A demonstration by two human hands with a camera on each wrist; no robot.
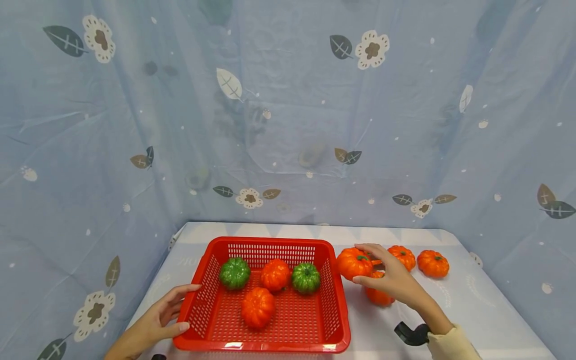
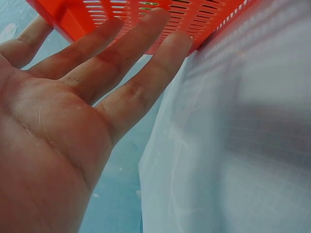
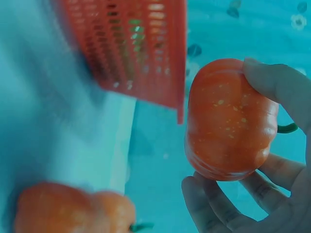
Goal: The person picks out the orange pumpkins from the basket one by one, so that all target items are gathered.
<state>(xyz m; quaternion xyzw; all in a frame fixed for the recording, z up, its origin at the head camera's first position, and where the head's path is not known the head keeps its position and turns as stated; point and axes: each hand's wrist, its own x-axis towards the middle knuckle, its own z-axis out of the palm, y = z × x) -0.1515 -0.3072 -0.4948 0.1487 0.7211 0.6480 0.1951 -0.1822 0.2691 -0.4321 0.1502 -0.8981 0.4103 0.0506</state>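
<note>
My right hand (image 1: 396, 280) holds an orange mini pumpkin (image 1: 354, 263) between thumb and fingers, raised beside the right rim of a red plastic basket (image 1: 261, 346). In the right wrist view the pumpkin (image 3: 231, 121) has a green stem pointing toward the palm. My left hand (image 1: 157, 317) is at the basket's left side. The left wrist view shows its fingers (image 2: 138, 94) fairly straight against the slotted wall. Inside the basket lie two green pumpkins (image 1: 235, 273) and two orange pumpkins (image 1: 258, 307).
Right of the basket, several orange pumpkins sit on the white-covered table (image 1: 454, 320); one (image 1: 379, 295) is partly behind my right hand, another (image 1: 433, 264) stands farthest right. A blue patterned curtain (image 1: 288, 125) surrounds the table at the back and sides.
</note>
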